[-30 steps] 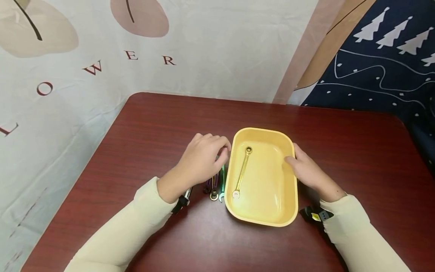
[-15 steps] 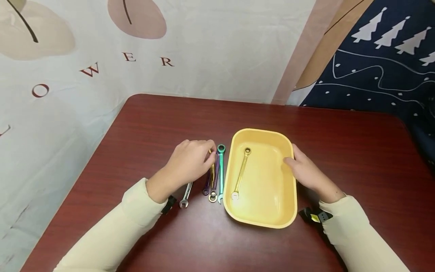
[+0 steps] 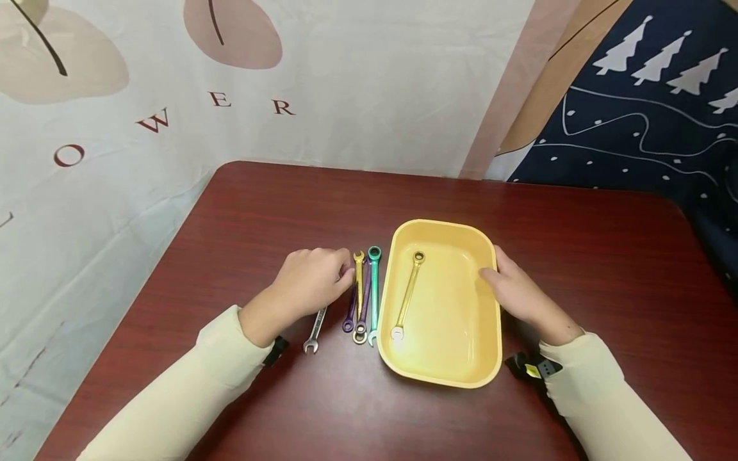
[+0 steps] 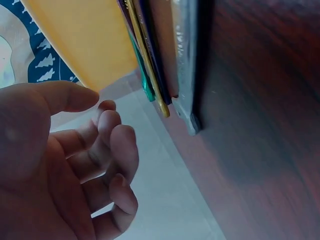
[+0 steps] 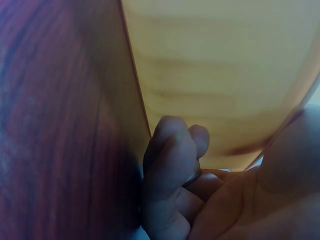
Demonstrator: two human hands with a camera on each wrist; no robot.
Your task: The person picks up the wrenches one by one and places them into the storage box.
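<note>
Right hand (image 3: 521,291) grips your bin (image 3: 450,326), left hand (image 3: 311,282) loosely curled, holding nothing | wrench cluster (image 3: 366,294) just left of bin | gold wrench (image 3: 409,294) inside | step: likely choosing a wrench; next calls for a low thumb-and-finger pinch

The right grip (image 3: 521,296) holds a yellow tray (image 3: 446,320), a gold wrench (image 3: 409,294) inside. Coloured wrenches (image 3: 375,288) lie beside the left grip (image 3: 312,280).

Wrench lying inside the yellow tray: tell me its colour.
The wrench is gold; the head view shows it best.
</note>
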